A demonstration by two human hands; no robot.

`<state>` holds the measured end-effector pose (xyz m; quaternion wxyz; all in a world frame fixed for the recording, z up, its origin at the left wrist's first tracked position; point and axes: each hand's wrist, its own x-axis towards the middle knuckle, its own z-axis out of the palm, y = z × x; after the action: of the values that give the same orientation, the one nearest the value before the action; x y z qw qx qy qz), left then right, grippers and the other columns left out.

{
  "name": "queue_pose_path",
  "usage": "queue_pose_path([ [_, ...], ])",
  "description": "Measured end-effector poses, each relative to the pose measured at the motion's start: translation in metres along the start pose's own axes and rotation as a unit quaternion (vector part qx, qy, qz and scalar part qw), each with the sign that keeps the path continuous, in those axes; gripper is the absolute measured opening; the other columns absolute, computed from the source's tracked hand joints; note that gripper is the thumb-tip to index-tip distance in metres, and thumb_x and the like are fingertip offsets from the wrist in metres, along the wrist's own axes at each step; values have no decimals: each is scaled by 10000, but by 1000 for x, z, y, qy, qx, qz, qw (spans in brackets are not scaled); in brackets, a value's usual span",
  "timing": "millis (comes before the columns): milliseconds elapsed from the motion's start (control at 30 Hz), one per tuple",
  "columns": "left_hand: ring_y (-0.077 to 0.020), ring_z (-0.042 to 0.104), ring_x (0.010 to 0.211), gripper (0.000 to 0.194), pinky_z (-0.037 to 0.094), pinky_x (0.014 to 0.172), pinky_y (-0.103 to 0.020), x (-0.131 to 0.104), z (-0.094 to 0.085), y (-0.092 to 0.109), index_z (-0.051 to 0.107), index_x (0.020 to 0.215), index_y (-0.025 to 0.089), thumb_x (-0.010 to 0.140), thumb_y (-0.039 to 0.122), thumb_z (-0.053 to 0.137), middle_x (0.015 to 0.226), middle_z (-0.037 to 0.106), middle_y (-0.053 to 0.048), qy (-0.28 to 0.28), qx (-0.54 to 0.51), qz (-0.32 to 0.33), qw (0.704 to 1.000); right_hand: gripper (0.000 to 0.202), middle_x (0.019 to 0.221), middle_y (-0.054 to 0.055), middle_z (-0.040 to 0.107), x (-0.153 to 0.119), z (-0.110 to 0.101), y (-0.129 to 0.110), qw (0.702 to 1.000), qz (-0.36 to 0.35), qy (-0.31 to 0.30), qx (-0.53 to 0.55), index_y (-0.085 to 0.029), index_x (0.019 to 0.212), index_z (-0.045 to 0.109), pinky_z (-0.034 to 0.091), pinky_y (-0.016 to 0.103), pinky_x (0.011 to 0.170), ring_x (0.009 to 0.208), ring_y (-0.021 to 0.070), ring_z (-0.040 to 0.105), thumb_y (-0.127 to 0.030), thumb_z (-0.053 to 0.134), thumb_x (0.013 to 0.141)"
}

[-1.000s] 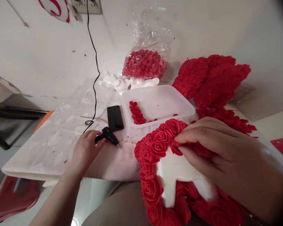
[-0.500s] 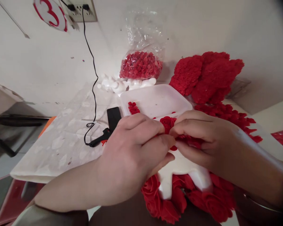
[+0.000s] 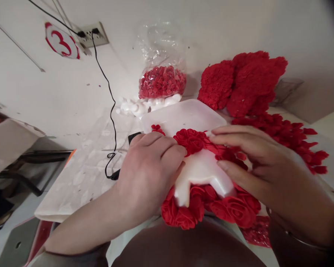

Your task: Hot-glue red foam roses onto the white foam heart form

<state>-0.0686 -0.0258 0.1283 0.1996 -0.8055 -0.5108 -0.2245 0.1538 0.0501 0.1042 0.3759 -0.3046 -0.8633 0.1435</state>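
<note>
A white moulded figure (image 3: 202, 167) with stubby legs lies in front of me, partly covered in red artificial roses (image 3: 190, 141). More and larger red roses (image 3: 238, 209) sit below its legs. My left hand (image 3: 153, 167) is curled round the figure's left end, its fingertips against the small roses; part of that end is hidden behind it. On the other side my right hand (image 3: 247, 159) has thumb and fingers apart, touching the roses and the figure's right side. No loose flower is visible in its fingers.
Behind the figure stands a translucent tray (image 3: 183, 111) with a few small red flowers. A clear bag of red flowers (image 3: 163, 81) and white foam pieces (image 3: 144, 105) are farther back. Red flower heaps (image 3: 247, 83) lie right. A black cord (image 3: 108, 83) runs down left past a phone (image 3: 134, 138).
My hands were together, fingertips meeting over a rose; now they are apart and the right fingers have spread. More of the white figure shows, and the view has shifted.
</note>
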Motion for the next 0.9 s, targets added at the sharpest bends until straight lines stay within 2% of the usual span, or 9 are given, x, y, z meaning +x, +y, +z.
queue_pose_path([
  [167,-230,659,812,135,521,731,-381,8,2,-9,684,1012,152,898,222,666,876,738,-53,-18,23,14,999,201,1269,85,677,-7,11,9,997,10,-15,76,-251,1086,708,560,417,1023,1182,240,666,-258,606,913],
  [567,-201,686,814,70,540,733,-362,9,3,-11,708,911,178,862,139,678,879,754,-30,-5,-7,4,1000,160,1287,85,669,-10,17,8,993,28,-13,118,-258,1029,720,562,386,1019,1202,234,664,-269,594,931],
  [667,-204,685,828,65,539,741,-368,9,3,-12,714,911,185,873,153,672,888,753,-36,-5,-9,3,1000,234,1269,87,692,-10,17,9,992,20,1,128,-250,1148,681,561,409,1032,1194,241,669,-271,588,934],
  [767,-197,674,833,79,548,742,-360,7,2,-13,731,935,190,880,176,676,906,751,-46,1,-32,-1,999,358,1274,94,698,-13,17,13,986,40,32,159,-249,1296,590,560,443,1040,1196,253,671,-345,581,951],
  [833,-188,666,844,113,556,760,-352,4,0,-14,743,973,190,876,175,686,933,748,-54,10,-56,-4,998,411,1367,89,650,-17,17,19,978,48,46,197,-281,1374,529,535,465,1079,1256,253,640,-402,537,980],
  [900,-177,665,858,157,562,785,-346,1,-2,-15,745,1016,185,877,153,679,960,745,-62,16,-83,-4,996,464,1483,86,564,-20,17,26,976,28,50,210,-308,1457,451,497,485,1123,1352,256,570,-459,428,1020],
])
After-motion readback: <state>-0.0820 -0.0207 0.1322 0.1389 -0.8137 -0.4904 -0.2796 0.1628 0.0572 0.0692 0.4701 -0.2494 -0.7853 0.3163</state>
